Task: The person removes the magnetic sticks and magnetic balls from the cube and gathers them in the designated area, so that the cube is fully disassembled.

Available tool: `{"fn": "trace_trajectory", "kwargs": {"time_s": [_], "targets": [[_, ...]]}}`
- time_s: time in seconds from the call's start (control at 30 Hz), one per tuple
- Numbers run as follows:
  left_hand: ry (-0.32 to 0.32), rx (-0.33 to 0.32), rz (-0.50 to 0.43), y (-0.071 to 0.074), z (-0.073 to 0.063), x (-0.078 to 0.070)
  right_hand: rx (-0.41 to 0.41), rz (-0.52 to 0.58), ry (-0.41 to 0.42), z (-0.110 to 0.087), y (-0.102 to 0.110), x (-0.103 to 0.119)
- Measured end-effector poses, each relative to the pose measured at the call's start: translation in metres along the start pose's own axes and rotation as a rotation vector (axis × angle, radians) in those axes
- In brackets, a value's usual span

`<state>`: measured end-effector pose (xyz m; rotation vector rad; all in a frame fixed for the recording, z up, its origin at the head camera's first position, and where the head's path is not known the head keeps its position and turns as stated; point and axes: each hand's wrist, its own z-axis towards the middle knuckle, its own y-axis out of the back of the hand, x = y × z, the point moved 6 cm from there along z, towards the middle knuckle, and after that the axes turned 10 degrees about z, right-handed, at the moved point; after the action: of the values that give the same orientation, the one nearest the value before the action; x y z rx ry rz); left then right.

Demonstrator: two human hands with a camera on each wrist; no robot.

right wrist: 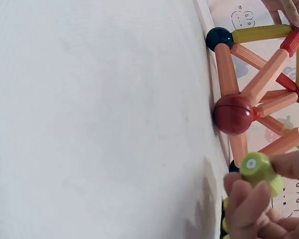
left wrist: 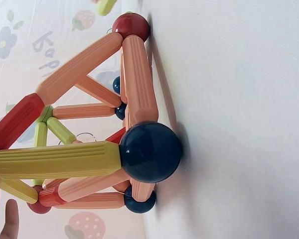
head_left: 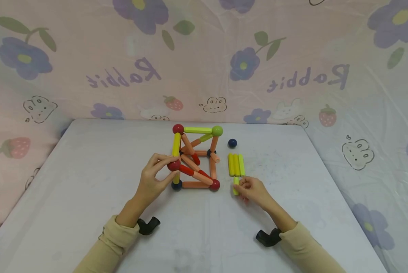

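A frame of magnetic rods and balls stands on the table. My left hand pinches the red ball at its upper near-left corner, where a yellow rod and a red-and-orange diagonal meet. To the right of the frame, my right hand pinches a yellow-green rod between thumb and fingers; its round end with a pale dot faces the right wrist camera. The frame's lower near corners are a dark blue ball and a red ball. A green ball tops the far right corner.
Beyond my right hand lie three yellow and yellow-green rods side by side. A loose dark blue ball sits behind them. One orange rod juts from the frame's right side. A patterned curtain hangs behind the white table.
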<state>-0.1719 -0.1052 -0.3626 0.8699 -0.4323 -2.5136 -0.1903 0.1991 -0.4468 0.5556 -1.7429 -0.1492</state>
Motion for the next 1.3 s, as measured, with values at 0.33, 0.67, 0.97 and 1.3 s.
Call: {"fn": "trace_trajectory", "kwargs": {"time_s": [0.33,0.67,0.97,1.3], "targets": [[-0.005,-0.001,0.0,0.0,0.0,0.0,0.004,-0.063,-0.119,-0.002,-0.006,-0.009],[0.002,0.001,0.004,-0.001,0.0,0.0,0.022,-0.093,-0.155,0.0,-0.009,-0.011],[0.009,0.0,0.002,-0.001,-0.001,0.001,0.046,-0.129,-0.149,-0.002,-0.012,-0.008],[0.005,-0.004,-0.001,-0.001,-0.001,0.001,0.057,-0.151,-0.142,0.001,-0.009,-0.006]]}}
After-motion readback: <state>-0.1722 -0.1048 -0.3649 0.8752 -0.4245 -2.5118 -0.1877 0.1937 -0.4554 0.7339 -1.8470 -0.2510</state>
